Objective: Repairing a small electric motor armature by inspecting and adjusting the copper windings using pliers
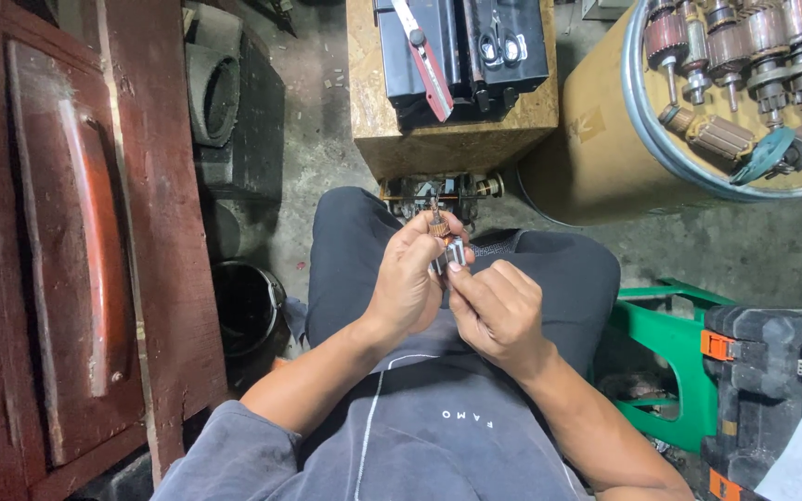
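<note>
Left hand (pixel 407 278) and right hand (pixel 497 311) pinch a small motor armature (pixel 446 249) over the lap; it looks light, rigid, its copper end fragile, best gripped by the steel core.

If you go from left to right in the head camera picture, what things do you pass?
Red wooden door → black bucket → left hand → small motor part → right hand → green stool → black tool case

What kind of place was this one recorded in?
Most likely a small motor or power-tool repair workshop. A drum is topped with many motor armatures, tools lie on a black case on a wooden block, and both hands, left hand and right hand, hold a small armature.
</note>
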